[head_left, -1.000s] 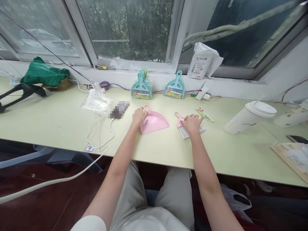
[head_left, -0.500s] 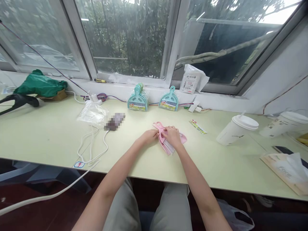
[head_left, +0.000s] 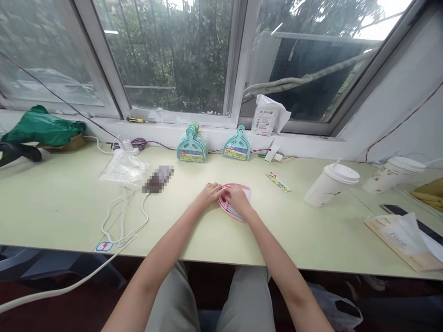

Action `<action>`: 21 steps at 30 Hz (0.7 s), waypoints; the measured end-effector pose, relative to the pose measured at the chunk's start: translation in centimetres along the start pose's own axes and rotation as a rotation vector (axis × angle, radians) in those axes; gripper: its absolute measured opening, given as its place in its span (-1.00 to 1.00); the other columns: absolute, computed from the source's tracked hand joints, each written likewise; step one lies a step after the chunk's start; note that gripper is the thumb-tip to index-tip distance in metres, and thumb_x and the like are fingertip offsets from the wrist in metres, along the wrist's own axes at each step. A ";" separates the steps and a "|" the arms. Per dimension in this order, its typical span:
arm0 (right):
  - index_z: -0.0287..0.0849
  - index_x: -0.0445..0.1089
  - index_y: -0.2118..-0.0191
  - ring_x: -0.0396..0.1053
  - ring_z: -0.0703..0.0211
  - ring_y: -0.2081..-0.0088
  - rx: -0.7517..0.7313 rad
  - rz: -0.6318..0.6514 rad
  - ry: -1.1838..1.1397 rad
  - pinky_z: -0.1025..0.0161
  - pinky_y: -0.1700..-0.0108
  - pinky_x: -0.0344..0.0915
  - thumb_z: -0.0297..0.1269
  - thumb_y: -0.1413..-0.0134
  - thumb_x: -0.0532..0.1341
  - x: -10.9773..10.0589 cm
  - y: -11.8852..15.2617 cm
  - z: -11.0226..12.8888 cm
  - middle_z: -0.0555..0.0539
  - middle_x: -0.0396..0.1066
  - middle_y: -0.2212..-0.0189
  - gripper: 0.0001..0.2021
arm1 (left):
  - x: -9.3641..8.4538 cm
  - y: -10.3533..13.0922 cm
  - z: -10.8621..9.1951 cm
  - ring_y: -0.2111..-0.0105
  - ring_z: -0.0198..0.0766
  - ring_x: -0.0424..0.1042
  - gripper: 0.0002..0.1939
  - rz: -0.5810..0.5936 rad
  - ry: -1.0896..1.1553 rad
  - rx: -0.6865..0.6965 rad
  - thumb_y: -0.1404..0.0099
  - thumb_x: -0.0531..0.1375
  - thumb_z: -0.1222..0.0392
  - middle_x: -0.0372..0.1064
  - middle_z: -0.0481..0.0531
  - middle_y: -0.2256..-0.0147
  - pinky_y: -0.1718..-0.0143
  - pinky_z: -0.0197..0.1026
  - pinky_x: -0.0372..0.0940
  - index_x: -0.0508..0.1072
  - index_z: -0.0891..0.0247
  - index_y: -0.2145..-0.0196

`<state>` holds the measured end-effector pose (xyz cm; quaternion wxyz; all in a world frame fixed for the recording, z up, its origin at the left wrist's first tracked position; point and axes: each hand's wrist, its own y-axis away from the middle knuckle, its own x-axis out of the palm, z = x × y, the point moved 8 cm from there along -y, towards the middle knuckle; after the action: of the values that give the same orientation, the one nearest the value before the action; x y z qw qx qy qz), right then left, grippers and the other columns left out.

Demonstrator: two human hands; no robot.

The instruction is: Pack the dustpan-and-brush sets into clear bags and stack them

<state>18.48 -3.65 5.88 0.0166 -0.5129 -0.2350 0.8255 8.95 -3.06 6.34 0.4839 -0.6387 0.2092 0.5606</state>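
A small pink dustpan [head_left: 244, 190] lies on the pale green desk [head_left: 69, 203] in front of me, with a pink brush with white bristles [head_left: 231, 211] laid in it. My left hand [head_left: 208, 194] grips the handle end of the pair at the left. Over the brush my right hand [head_left: 238, 201] presses down, its fingers covering most of it. Against the window sill stand a stack of teal packaged dustpan sets [head_left: 191, 146] and a single teal set [head_left: 237, 146].
A paper label strip [head_left: 278, 181] lies right of the pan. Two lidded cups [head_left: 328, 183] [head_left: 387, 174] lie tipped at the right, near a tissue pack [head_left: 404, 240] and a phone [head_left: 398, 210]. At the left are a plastic bag [head_left: 122, 167], white cables [head_left: 121, 216] and a green bag [head_left: 41, 125].
My hands brought the pink dustpan and brush together from apart, and the brush now lies inside the pan. The view has tilted up slightly.
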 end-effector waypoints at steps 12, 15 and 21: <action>-0.08 0.50 0.37 0.36 0.07 0.11 0.085 0.088 0.069 0.08 -0.05 0.07 -0.29 -0.19 0.11 0.3 -1.1 -0.8 -0.07 0.51 0.23 -0.78 | 2.2 -0.5 0.1 0.24 -0.08 0.38 -0.72 0.193 -0.101 -0.025 -0.31 -0.07 0.44 0.34 0.26 0.22 0.37 -0.14 0.19 0.38 0.37 0.14; -0.11 0.49 0.40 0.36 0.06 0.13 0.072 0.118 0.157 0.04 -0.07 0.04 -0.32 -0.21 0.08 0.2 -1.4 -0.3 -0.10 0.51 0.27 -0.74 | 2.7 -0.7 0.3 0.27 -0.09 0.40 -0.71 0.203 -0.119 -0.030 -0.31 -0.08 0.45 0.34 0.27 0.23 0.39 -0.14 0.21 0.39 0.38 0.15; -0.11 0.51 0.35 0.38 0.03 0.13 0.074 0.121 0.187 0.07 -0.07 0.07 -0.31 -0.18 0.10 -0.1 -1.2 -0.5 -0.14 0.52 0.26 -0.77 | 2.5 -0.5 0.3 0.15 -0.09 0.38 -0.73 0.125 0.007 -0.029 -0.31 -0.03 0.39 0.36 0.24 0.19 0.18 -0.08 0.26 0.41 0.32 0.14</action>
<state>18.71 -2.40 6.30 0.0076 -0.6000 -0.1702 0.7817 9.91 -1.88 4.30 0.4380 -0.6333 0.2421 0.5904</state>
